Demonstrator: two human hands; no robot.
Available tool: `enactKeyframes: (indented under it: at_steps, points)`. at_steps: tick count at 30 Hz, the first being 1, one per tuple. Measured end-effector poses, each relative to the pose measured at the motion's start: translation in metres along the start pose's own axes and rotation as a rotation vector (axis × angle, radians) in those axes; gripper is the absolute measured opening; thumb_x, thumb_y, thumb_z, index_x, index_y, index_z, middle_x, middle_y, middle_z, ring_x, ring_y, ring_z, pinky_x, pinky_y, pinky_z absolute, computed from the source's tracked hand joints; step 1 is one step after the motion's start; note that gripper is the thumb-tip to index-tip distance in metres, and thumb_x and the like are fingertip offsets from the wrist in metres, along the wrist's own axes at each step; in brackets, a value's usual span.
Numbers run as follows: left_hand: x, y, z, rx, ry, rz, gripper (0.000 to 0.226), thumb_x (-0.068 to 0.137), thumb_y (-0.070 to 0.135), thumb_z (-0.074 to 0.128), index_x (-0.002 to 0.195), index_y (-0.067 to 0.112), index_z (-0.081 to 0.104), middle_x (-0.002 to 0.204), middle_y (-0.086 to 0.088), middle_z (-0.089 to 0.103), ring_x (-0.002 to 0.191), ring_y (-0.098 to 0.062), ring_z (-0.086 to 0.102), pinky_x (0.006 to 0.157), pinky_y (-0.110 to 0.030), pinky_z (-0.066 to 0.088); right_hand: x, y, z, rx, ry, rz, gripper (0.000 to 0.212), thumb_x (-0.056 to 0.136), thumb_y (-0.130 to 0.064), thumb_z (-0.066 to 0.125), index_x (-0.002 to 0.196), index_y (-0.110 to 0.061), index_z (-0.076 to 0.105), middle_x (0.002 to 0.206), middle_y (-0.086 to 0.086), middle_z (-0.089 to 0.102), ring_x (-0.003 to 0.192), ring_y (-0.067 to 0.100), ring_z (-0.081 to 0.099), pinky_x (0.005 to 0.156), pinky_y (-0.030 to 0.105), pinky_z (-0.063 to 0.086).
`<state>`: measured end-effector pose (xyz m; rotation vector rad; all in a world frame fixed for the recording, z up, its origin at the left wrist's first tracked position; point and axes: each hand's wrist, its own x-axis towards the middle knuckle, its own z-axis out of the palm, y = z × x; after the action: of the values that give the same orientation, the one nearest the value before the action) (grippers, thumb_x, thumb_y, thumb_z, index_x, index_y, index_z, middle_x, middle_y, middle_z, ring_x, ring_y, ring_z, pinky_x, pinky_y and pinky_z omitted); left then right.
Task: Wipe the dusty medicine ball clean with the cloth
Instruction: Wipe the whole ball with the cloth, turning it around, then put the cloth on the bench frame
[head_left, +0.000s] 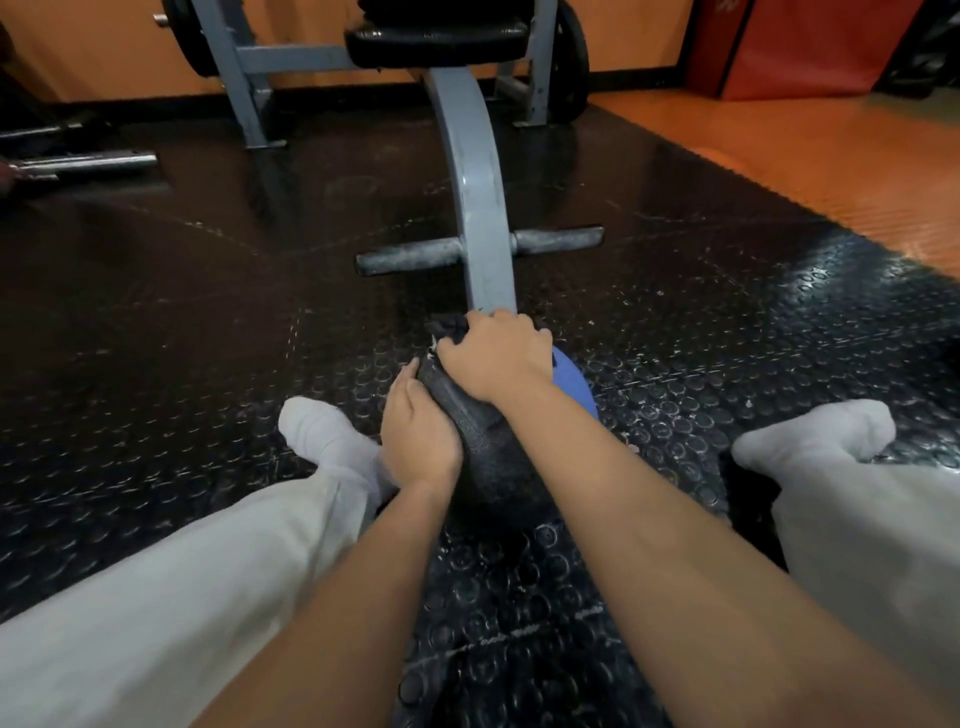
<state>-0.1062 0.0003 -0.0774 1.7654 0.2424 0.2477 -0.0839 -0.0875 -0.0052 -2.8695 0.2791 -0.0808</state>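
Note:
The medicine ball (491, 457), black with a blue panel on its right side, sits on the floor between my spread legs. My right hand (498, 353) rests on top of the ball, fingers curled over a bunched dark cloth (451, 328) that pokes out past my knuckles on the far side. My left hand (421, 436) lies flat against the ball's left side, fingers pointing away from me and steadying it. Both forearms cover much of the ball's near face.
A grey bench frame (480, 208) with a cross peg (410, 257) stands right behind the ball. My white-socked feet (322, 431) flank it on the studded black rubber mat (727, 322). A barbell (83, 163) lies at far left; orange flooring runs along the right.

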Motion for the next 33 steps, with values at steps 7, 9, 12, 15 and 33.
enactKeyframes:
  at_steps: [7, 9, 12, 15, 33]
  points:
    - [0.014, 0.019, 0.007, -0.052, -0.051, -0.129, 0.036, 0.103, 0.024, 0.035, 0.121, 0.023, 0.065, 0.120, 0.007, 0.064, 0.114, -0.016, 0.056, 0.092, -0.028, 0.038, -0.049, 0.024, 0.029, 0.034, 0.375, -0.246, 0.054, 0.087, -0.050, 0.036, 0.133, -0.024, 0.051, 0.141, 0.002, 0.046, 0.133, 0.027, 0.037, 0.107, 0.053, 0.029]
    - [0.011, 0.021, 0.013, 0.027, -0.066, -0.102, 0.037, 0.103, 0.027, 0.032, 0.125, 0.029, 0.062, 0.127, 0.007, 0.061, 0.118, -0.017, 0.054, 0.096, -0.029, 0.038, -0.033, 0.034, 0.019, 0.044, 0.262, -0.184, 0.050, 0.088, -0.051, 0.039, 0.132, -0.028, 0.049, 0.140, 0.001, 0.046, 0.130, 0.028, 0.039, 0.105, 0.050, 0.033]
    - [0.004, 0.025, 0.020, 0.150, -0.029, -0.066, 0.041, 0.103, 0.031, 0.027, 0.132, 0.036, 0.056, 0.140, 0.009, 0.054, 0.128, -0.019, 0.048, 0.110, -0.039, 0.035, 0.013, 0.050, -0.004, 0.276, 0.019, 0.061, 0.050, 0.088, -0.052, 0.041, 0.128, -0.025, 0.054, 0.133, 0.009, 0.054, 0.120, 0.034, 0.049, 0.099, 0.043, 0.040]
    - [0.005, 0.028, 0.020, 0.155, -0.033, -0.085, 0.042, 0.103, 0.029, 0.026, 0.132, 0.036, 0.056, 0.142, 0.010, 0.052, 0.130, -0.019, 0.047, 0.112, -0.038, 0.034, 0.026, 0.074, -0.003, 0.576, -0.059, 0.233, 0.048, 0.090, -0.047, 0.042, 0.121, -0.015, 0.060, 0.126, 0.014, 0.060, 0.111, 0.032, 0.056, 0.089, 0.036, 0.041]
    - [0.034, 0.004, -0.085, 0.174, -0.120, -0.023, 0.039, 0.104, 0.036, 0.037, 0.130, 0.017, 0.059, 0.133, -0.003, 0.058, 0.121, -0.025, 0.052, 0.094, -0.033, 0.039, -0.062, 0.015, 0.064, 1.126, 0.184, 0.603, 0.058, 0.094, -0.049, 0.041, 0.141, -0.014, 0.040, 0.142, 0.013, 0.046, 0.127, 0.034, 0.045, 0.108, 0.045, 0.035]
